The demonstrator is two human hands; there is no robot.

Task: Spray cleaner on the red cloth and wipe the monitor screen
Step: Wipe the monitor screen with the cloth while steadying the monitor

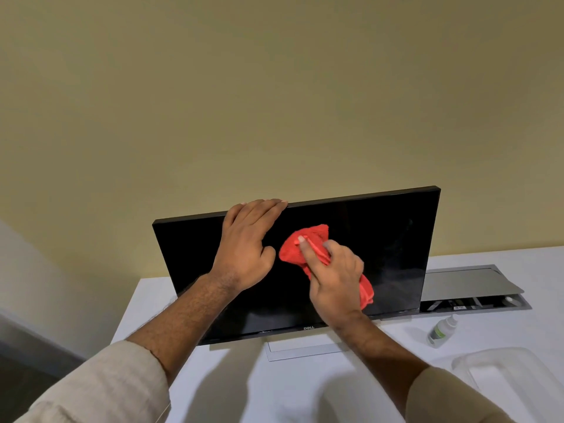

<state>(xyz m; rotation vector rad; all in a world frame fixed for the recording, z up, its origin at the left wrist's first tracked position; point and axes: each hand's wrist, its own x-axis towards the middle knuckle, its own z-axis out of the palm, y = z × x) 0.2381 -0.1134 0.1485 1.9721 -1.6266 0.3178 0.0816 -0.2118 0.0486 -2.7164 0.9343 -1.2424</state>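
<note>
A black monitor (pixel 390 248) stands on the white table, its dark screen facing me. My left hand (pixel 247 245) lies over the top edge of the monitor, fingers curled over the rim, palm against the screen. My right hand (pixel 332 276) grips a bunched red cloth (pixel 294 248) and presses it against the middle of the screen. One finger lies stretched over the cloth. A tail of the cloth hangs out below the hand at the right. A small white spray bottle (pixel 441 331) with a green label stands on the table to the right of the monitor.
The white table (pixel 305 389) runs under the monitor. A grey open cable hatch (pixel 470 285) sits in the table behind the monitor at the right. A clear plastic container (pixel 506 377) stands at the near right. A beige wall rises behind.
</note>
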